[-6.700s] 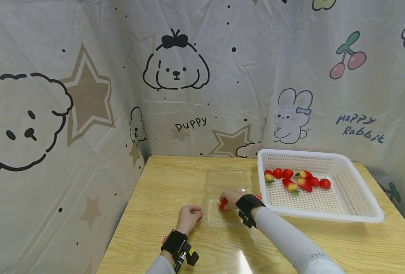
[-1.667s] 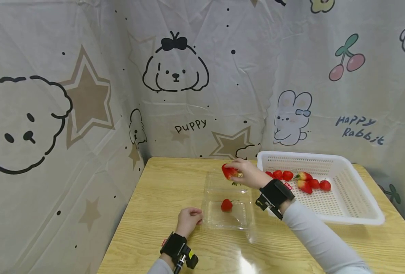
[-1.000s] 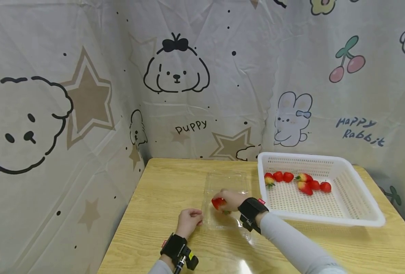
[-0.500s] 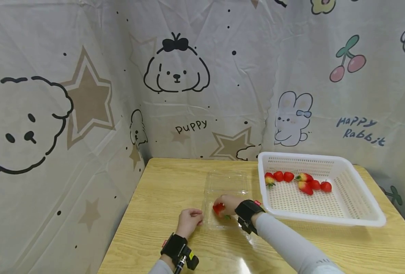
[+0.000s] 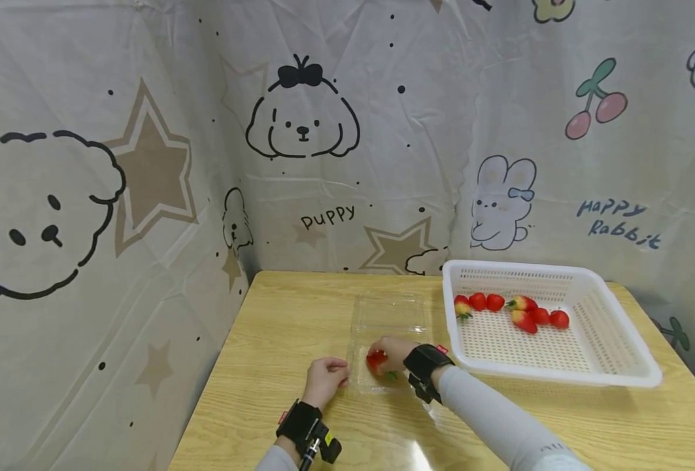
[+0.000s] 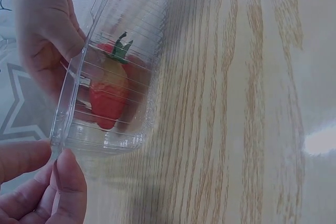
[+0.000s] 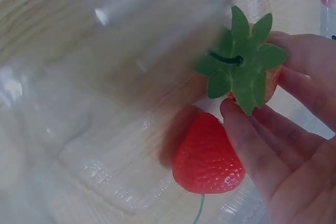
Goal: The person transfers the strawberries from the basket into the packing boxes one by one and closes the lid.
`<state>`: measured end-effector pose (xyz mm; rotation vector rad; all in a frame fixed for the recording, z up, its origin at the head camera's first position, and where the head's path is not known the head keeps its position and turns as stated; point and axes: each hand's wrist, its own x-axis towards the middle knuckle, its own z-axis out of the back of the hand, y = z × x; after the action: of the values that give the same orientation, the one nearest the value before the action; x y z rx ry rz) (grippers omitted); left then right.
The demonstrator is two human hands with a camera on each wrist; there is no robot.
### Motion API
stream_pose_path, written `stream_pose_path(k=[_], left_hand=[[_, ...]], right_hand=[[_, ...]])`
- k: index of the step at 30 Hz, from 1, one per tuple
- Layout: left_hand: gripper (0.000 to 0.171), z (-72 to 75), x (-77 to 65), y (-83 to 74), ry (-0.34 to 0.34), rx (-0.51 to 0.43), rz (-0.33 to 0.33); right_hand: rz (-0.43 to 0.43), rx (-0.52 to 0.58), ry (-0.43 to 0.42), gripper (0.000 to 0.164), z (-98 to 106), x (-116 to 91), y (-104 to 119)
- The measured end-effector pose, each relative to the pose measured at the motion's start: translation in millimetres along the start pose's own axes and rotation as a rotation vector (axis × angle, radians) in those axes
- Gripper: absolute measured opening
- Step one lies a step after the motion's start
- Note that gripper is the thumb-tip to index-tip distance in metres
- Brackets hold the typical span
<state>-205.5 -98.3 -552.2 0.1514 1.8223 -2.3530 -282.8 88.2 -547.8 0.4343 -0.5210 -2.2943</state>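
In the head view my right hand [image 5: 395,353] reaches into a clear plastic clamshell box [image 5: 357,387] and holds a red and yellowish strawberry [image 5: 375,362]. From the right wrist, the strawberry's green leaf cap [image 7: 244,61] faces the camera, with fingers and thumb around the fruit. A smaller red strawberry [image 7: 207,156] with a thin stem lies beside it on the box floor. My left hand [image 5: 323,381] is at the box's left side; in the left wrist view its thumb and forefinger [image 6: 71,177] pinch the box rim [image 6: 63,114].
A white slotted basket [image 5: 559,373] stands at the right, with several strawberries [image 5: 524,320] toward its left and back. The box's lid [image 5: 389,311] lies folded back, away from me. Wooden table [image 5: 282,314]; printed curtain [image 5: 347,196] behind.
The smaller strawberry was let go in the box. A larger one left the basket in my right hand, came over the lid, then down into the box. My left hand has barely moved.
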Motion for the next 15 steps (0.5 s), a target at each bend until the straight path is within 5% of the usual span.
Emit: stream_pose_path(k=[7,15], left_hand=[[0.019,0.3,-1.0,-1.7,0.003,0.003,0.026],[0.019,-0.2,-0.5,-0.7,-0.004,-0.003,0.011]], right_hand=[[-0.073,0.124,0.062,0.045,22,-8,16],[-0.078,0.122,-0.007,0.042,101,-25,19]])
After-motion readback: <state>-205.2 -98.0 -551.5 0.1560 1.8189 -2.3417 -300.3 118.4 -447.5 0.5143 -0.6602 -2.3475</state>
